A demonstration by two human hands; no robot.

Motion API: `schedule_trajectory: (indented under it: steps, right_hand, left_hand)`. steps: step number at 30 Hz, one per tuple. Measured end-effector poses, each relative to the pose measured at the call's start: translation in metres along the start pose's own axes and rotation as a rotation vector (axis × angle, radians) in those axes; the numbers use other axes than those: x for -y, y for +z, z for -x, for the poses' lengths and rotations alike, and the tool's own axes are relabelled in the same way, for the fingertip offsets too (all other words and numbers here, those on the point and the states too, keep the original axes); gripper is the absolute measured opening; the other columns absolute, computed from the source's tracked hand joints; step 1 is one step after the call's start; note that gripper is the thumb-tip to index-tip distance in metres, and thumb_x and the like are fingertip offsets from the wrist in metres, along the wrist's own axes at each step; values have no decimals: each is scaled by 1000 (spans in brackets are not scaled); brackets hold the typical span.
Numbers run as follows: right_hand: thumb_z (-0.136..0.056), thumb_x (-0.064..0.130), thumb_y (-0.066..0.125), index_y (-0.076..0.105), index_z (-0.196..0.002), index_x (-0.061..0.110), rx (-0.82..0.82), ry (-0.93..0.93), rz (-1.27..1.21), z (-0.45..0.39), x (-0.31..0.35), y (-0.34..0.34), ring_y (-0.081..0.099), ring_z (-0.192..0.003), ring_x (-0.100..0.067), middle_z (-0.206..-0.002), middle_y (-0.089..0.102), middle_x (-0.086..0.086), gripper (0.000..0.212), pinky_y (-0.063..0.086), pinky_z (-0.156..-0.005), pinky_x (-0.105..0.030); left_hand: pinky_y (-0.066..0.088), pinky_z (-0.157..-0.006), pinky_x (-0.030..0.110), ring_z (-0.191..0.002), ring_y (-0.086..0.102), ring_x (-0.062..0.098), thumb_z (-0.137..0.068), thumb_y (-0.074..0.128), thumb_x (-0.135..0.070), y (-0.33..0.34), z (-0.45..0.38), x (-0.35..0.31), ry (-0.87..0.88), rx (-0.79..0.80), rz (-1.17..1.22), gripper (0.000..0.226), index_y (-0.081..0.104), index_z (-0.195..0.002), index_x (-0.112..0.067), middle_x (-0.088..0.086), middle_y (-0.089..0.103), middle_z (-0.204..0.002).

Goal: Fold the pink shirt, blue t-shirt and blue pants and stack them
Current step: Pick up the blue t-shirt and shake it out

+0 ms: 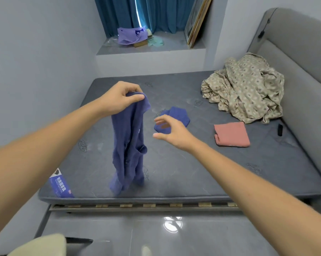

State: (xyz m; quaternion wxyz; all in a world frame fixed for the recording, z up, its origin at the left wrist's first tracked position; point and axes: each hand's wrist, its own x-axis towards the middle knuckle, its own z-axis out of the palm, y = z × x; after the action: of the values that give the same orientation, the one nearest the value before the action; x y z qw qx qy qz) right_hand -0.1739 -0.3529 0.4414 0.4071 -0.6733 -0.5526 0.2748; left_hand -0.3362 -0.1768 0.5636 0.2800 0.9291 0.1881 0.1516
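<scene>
The left hand (121, 97) is raised over the bed, its fingers and thumb pinching the top edge of a blue garment (127, 145). The garment hangs straight down in a loose, unfolded column, its lower end reaching to or just above the grey mattress (193, 172) near the front edge; whether it touches cannot be told. Whether this piece is the t-shirt or the pants cannot be determined from its hanging shape. The right hand (171, 132) is held in the air just right of the hanging garment, fingers spread and lightly curved, holding nothing and apart from the cloth. Behind the right hand, a second blue garment (178, 115) lies on the mattress as a compact folded bundle, partly hidden by the fingers. The pink shirt (231, 134) lies folded into a flat rectangle on the mattress, to the right of the blue bundle and apart from it. A crumpled patterned beige sheet (246, 89) is heaped at the far right corner of the mattress against the grey padded headboard (294, 52). A small black object (280, 129) lies on the mattress right of the pink shirt. A blue label (61, 186) is fixed at the mattress's near left corner. A purple bag (131, 36) sits on the window ledge before blue curtains (156, 13).
</scene>
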Motion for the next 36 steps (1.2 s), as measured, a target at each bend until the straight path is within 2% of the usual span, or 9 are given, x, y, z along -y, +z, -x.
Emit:
schedule_trajectory:
  steps: [4,6,11,14,19,25,27,30,36]
  right_hand:
    - [-77,44,86,46,-142,25,38,24,-52,-20,28,40,53,-127,-10,-139,57,8,79,48,-101,-30]
    - [-78,41,86,47,-138,20,23,40,-25,-30,36,48,56,-118,-11,-130,60,7,75,49,-97,-30]
    - [-76,33,82,56,-93,15,-67,97,147,-45,17,54,60,-77,-22,-84,64,1,36,55,-74,-48]
    - [-76,29,84,50,-78,10,-30,139,243,-42,-4,53,47,-66,-21,-73,55,-2,40,49,-67,-47]
    - [-79,30,86,42,-60,22,10,207,364,-37,-34,48,44,-63,-18,-65,47,2,49,38,-61,-37]
    - [-78,16,86,62,-70,10,-206,267,167,-31,-51,18,41,-63,-16,-62,53,-3,26,34,-57,-29]
    - [-78,11,85,71,-80,7,-296,246,79,-31,-48,3,46,-67,-14,-70,63,-11,15,36,-59,-24]
    - [-82,11,80,72,-82,5,-342,196,22,-33,-43,-21,43,-66,-10,-69,59,-6,10,33,-60,-27]
    - [-97,10,63,59,-74,-5,-289,124,-26,-32,-30,-50,34,-68,-14,-68,43,-8,28,27,-60,-34]
  left_hand:
    - [46,-80,24,-82,61,5,-99,63,-20,-1,-1,-6,45,46,38,14,71,-90,-13,1,73,-87]
    - [47,-80,26,-82,61,8,-99,63,-20,-6,0,-7,53,54,48,15,71,-90,-12,5,73,-88]
    - [47,-83,27,-86,62,5,-99,62,-21,-27,5,3,65,9,62,15,71,-91,-14,-1,73,-91]
    - [45,-83,26,-85,58,3,-100,61,-22,-42,7,10,57,-35,73,15,71,-92,-13,0,72,-91]
    - [41,-78,21,-81,52,3,-101,60,-20,-65,9,22,79,-104,42,16,70,-93,-9,-3,66,-85]
    - [39,-72,8,-74,55,-6,-102,60,-22,-86,17,36,17,-215,16,14,69,-94,-15,-7,64,-82]
    - [41,-71,7,-72,57,-9,-102,60,-20,-90,20,43,-16,-252,24,13,69,-95,-13,-3,65,-84]
    - [42,-67,8,-69,57,-10,-101,61,-21,-93,25,53,-80,-306,45,17,70,-97,-8,3,65,-85]
    - [43,-65,6,-68,58,-12,-100,63,-24,-100,31,63,-159,-366,94,12,71,-96,-15,-24,68,-73]
